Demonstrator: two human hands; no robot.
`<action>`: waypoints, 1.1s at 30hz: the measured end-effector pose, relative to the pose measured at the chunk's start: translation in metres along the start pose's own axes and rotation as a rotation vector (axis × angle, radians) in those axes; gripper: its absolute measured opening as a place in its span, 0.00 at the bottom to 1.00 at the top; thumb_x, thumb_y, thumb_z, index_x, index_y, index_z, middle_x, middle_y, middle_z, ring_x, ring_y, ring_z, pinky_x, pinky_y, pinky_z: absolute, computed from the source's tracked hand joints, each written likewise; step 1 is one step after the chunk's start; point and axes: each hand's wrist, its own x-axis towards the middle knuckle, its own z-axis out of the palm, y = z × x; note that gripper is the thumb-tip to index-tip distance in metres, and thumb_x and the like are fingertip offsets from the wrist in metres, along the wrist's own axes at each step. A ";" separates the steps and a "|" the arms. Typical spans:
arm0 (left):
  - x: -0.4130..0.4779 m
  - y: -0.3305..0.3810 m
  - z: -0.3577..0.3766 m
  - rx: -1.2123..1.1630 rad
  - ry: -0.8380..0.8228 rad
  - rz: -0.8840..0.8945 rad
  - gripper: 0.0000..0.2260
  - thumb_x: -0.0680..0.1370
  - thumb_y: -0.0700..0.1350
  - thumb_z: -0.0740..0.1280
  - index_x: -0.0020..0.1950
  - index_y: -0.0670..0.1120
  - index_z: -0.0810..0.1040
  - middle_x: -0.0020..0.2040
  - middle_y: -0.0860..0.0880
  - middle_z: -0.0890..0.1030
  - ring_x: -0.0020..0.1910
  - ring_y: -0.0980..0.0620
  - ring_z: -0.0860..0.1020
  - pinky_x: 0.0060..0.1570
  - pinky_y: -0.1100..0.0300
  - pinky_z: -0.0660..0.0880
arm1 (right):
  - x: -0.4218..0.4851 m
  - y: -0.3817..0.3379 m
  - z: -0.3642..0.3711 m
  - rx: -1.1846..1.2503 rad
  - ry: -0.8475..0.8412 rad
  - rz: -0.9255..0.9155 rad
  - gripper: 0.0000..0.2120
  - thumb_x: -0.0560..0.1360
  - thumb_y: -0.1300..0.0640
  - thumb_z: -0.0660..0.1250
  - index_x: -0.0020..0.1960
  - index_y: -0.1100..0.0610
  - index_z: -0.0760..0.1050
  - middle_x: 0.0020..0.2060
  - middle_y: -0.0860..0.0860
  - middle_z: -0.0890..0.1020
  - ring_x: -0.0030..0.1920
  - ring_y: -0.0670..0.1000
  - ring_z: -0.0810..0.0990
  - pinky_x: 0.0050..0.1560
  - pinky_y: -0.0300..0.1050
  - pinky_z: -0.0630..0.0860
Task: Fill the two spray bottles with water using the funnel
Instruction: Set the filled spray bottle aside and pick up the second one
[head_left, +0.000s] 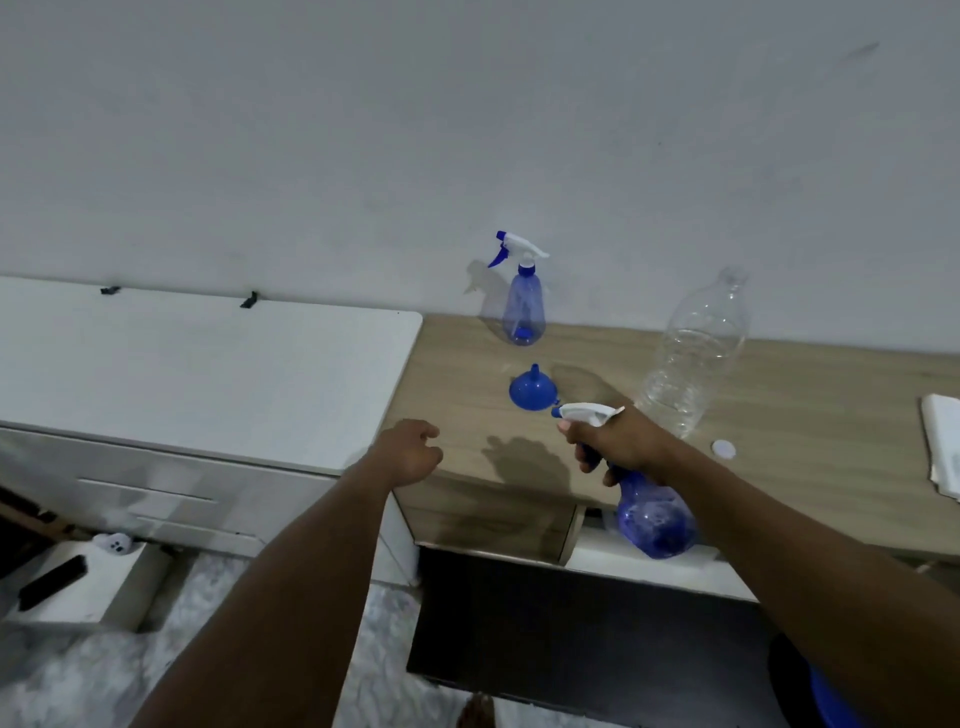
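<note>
My right hand (621, 444) grips the neck of a blue spray bottle (655, 519) with a white trigger head, holding it tilted above the front edge of the wooden desk (810, 441). A second blue spray bottle (523, 306) stands upright at the back by the wall. Between the two, a blue funnel (532, 391) sits mouth down on the desk. A large clear plastic bottle (696, 358) stands uncapped to the right, its white cap (723, 448) lying on the desk beside it. My left hand (413, 451) hovers loosely curled and holds nothing, near the desk's left front corner.
A white cabinet (208, 374) with drawers adjoins the desk on the left. White folded cloth or paper (943, 441) lies at the desk's right edge. A partly open drawer (649, 566) shows under the desk front. A fluffy rug (208, 675) covers the floor.
</note>
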 end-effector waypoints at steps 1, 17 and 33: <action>0.003 -0.002 -0.002 0.006 -0.013 0.002 0.22 0.78 0.46 0.68 0.72 0.48 0.73 0.73 0.44 0.73 0.71 0.47 0.72 0.70 0.56 0.68 | 0.003 -0.002 0.003 0.023 -0.018 -0.002 0.13 0.77 0.49 0.70 0.54 0.59 0.78 0.35 0.55 0.81 0.36 0.50 0.81 0.30 0.45 0.77; 0.058 -0.026 -0.038 0.038 -0.114 -0.009 0.22 0.77 0.47 0.66 0.71 0.52 0.73 0.73 0.46 0.72 0.70 0.47 0.73 0.68 0.54 0.70 | 0.066 -0.018 0.044 -0.104 0.040 0.151 0.15 0.75 0.52 0.71 0.52 0.63 0.78 0.32 0.56 0.80 0.30 0.53 0.79 0.28 0.44 0.75; 0.125 0.035 -0.083 0.030 -0.058 0.168 0.20 0.77 0.45 0.66 0.70 0.49 0.75 0.68 0.46 0.77 0.66 0.46 0.76 0.67 0.55 0.71 | 0.132 -0.131 -0.019 -0.214 0.539 -0.321 0.08 0.71 0.52 0.75 0.44 0.56 0.81 0.39 0.54 0.84 0.41 0.59 0.84 0.42 0.61 0.82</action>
